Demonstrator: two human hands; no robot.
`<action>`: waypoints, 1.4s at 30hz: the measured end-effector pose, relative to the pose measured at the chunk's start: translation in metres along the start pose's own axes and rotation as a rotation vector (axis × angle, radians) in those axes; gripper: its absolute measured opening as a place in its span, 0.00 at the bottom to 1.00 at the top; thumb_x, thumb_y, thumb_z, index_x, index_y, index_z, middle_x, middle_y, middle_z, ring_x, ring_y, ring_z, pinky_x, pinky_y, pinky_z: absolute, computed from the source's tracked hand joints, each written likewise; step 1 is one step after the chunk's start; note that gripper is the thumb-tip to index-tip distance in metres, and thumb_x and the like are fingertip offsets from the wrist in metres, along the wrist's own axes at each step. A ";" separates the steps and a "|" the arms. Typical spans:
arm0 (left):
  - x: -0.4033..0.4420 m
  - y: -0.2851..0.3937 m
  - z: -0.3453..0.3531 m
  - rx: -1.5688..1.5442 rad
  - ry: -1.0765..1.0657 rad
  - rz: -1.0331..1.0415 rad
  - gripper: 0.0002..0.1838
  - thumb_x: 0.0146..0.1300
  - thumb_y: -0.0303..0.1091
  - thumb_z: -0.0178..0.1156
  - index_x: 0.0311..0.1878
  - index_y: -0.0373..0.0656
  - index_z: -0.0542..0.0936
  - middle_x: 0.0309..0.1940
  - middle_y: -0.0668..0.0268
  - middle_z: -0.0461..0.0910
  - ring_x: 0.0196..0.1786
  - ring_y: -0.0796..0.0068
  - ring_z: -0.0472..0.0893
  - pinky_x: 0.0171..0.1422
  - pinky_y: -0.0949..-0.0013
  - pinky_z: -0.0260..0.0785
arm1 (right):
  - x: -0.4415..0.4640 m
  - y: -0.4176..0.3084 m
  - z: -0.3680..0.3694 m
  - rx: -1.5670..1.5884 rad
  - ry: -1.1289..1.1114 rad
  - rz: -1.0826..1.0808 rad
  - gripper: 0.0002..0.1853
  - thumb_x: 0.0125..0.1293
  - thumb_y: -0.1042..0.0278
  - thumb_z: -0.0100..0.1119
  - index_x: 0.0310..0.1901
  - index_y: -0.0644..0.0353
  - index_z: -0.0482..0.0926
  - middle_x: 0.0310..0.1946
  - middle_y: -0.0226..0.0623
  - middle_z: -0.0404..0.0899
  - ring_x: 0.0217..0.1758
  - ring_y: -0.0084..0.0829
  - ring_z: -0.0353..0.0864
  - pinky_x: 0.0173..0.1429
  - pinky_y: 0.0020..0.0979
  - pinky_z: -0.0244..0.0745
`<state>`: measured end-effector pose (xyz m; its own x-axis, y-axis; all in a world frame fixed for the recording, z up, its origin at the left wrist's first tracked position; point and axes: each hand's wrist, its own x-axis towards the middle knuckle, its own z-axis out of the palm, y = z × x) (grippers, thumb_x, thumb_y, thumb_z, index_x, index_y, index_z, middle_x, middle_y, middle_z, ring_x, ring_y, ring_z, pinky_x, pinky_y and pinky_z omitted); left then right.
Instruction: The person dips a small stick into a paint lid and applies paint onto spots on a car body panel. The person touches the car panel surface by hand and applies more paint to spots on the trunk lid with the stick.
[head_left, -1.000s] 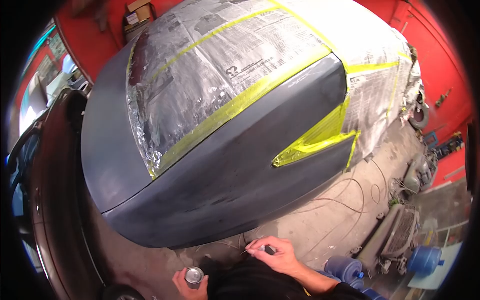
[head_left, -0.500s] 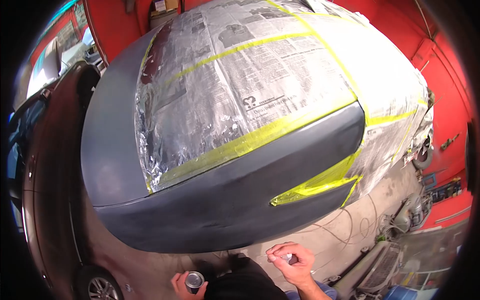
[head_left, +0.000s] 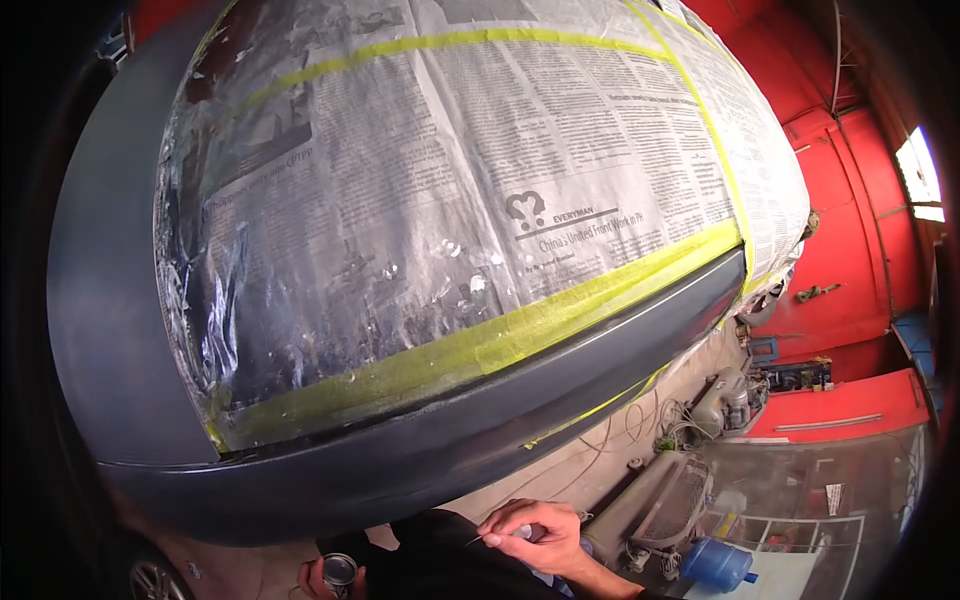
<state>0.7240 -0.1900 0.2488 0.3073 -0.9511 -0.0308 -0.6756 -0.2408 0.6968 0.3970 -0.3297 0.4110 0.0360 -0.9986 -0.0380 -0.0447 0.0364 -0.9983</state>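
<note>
Near the bottom centre my right hand (head_left: 535,532) is closed, with a thin pointed object (head_left: 476,541) pinched between thumb and fingers and a small pale item partly hidden in the palm. Lower left of it, my left hand (head_left: 313,580) is wrapped round a small round can (head_left: 339,570), its top facing up. Both hands are beside the dark grey car body panel (head_left: 400,480), not touching it. Above the panel, newspaper (head_left: 450,200) and plastic film cover the car, edged with yellow tape (head_left: 520,335).
Red walls (head_left: 840,230) stand behind the car. To the lower right are a compressor (head_left: 727,402), a loose bumper with a grille (head_left: 672,500), a blue water jug (head_left: 718,564) and hoses on the floor. A car wheel (head_left: 152,578) shows at the lower left.
The view has moved closer to and over the papered car, which fills more of the frame. Both hands now appear further left and lower, still holding their items.
</note>
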 end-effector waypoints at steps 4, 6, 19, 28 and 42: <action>-0.018 -0.048 0.018 -0.026 0.008 0.136 0.44 0.59 0.42 0.88 0.74 0.36 0.78 0.71 0.43 0.75 0.74 0.40 0.76 0.77 0.44 0.72 | 0.005 -0.009 0.009 0.005 -0.012 0.027 0.08 0.71 0.85 0.76 0.48 0.68 0.88 0.45 0.50 0.94 0.52 0.42 0.97 0.59 0.39 0.92; -0.014 -0.023 -0.010 -0.012 0.001 0.094 0.41 0.58 0.39 0.89 0.71 0.37 0.80 0.68 0.48 0.79 0.73 0.42 0.77 0.76 0.45 0.74 | 0.002 -0.013 0.017 -0.003 -0.044 0.029 0.10 0.69 0.86 0.77 0.48 0.68 0.88 0.44 0.52 0.94 0.49 0.42 0.97 0.55 0.40 0.93; 0.016 -0.068 -0.041 -0.102 0.057 -0.026 0.42 0.53 0.31 0.90 0.70 0.39 0.80 0.68 0.49 0.76 0.69 0.45 0.81 0.73 0.50 0.78 | -0.024 0.018 0.135 -0.048 -0.168 0.040 0.12 0.65 0.87 0.80 0.44 0.65 0.85 0.39 0.48 0.94 0.42 0.36 0.96 0.48 0.34 0.89; 0.077 -0.142 -0.155 -0.181 -0.016 0.053 0.39 0.55 0.30 0.88 0.70 0.41 0.82 0.66 0.52 0.76 0.64 0.47 0.83 0.68 0.51 0.80 | -0.024 0.011 0.288 -0.200 -0.056 -0.110 0.11 0.67 0.89 0.74 0.46 0.67 0.86 0.42 0.50 0.94 0.45 0.35 0.96 0.52 0.35 0.90; 0.180 -0.117 -0.257 -0.379 0.027 0.346 0.42 0.47 0.26 0.89 0.68 0.43 0.82 0.61 0.55 0.78 0.57 0.50 0.86 0.59 0.53 0.83 | -0.011 0.022 0.461 -0.326 0.091 -0.421 0.14 0.67 0.85 0.78 0.50 0.58 0.88 0.46 0.38 0.97 0.47 0.26 0.91 0.62 0.34 0.70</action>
<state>1.0303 -0.2834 0.3458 0.1291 -0.9562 0.2627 -0.4520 0.1791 0.8739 0.8558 -0.3002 0.3697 0.0319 -0.9239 0.3812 -0.3528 -0.3673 -0.8606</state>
